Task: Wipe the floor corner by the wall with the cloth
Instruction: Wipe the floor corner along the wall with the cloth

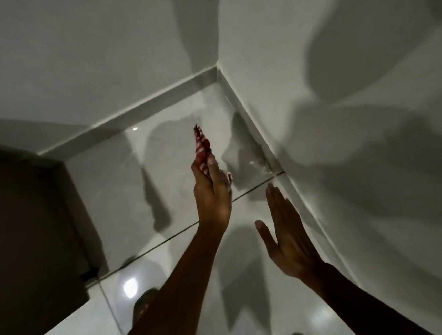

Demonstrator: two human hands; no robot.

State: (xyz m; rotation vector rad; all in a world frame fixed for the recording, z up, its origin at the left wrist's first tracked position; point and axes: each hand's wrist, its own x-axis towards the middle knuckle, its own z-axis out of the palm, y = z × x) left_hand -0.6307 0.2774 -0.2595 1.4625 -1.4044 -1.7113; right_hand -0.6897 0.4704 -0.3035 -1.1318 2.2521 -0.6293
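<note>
A red-and-white checked cloth sticks out past the fingers of my left hand, which grips it above the glossy white floor. My right hand is lower and to the right, flat, fingers together and thumb apart, holding nothing. The floor corner where two white walls and their skirting meet lies beyond both hands, toward the top centre. A dark smudge marks the floor beside the right skirting, just right of the cloth.
A dark brown cabinet or door fills the left side and stands on the floor. A grout line crosses the tiles under my hands. My feet show at the bottom. Shadows lie over both walls.
</note>
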